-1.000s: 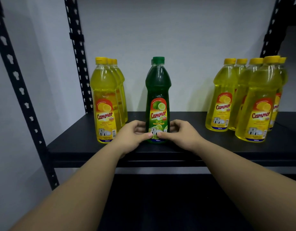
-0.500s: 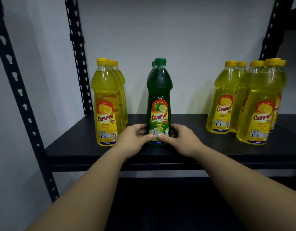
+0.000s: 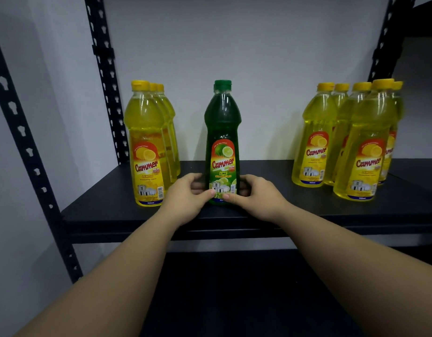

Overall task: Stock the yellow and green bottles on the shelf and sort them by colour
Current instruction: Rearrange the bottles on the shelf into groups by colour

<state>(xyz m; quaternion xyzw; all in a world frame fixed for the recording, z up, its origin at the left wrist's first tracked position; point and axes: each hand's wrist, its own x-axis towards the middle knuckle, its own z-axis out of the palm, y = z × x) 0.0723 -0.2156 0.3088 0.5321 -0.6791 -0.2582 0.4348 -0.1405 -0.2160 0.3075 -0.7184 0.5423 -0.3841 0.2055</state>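
Gripped low on the green bottle (image 3: 222,132) — left hand (image 3: 185,198) and right hand (image 3: 256,197), thumbs pinching its label; fingers hidden behind. Second green cap barely seen behind; rear yellow bottles (image 3: 341,132) mostly masked.

pale grey wall (image 3: 246,45) behind, black perforated uprights (image 3: 103,76) at left and right

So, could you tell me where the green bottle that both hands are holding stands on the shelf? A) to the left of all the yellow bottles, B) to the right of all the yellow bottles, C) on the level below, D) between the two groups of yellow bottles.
D: the green bottle, held near its base by the left hand and right hand, stands upright between the left yellow group and the right yellow group.
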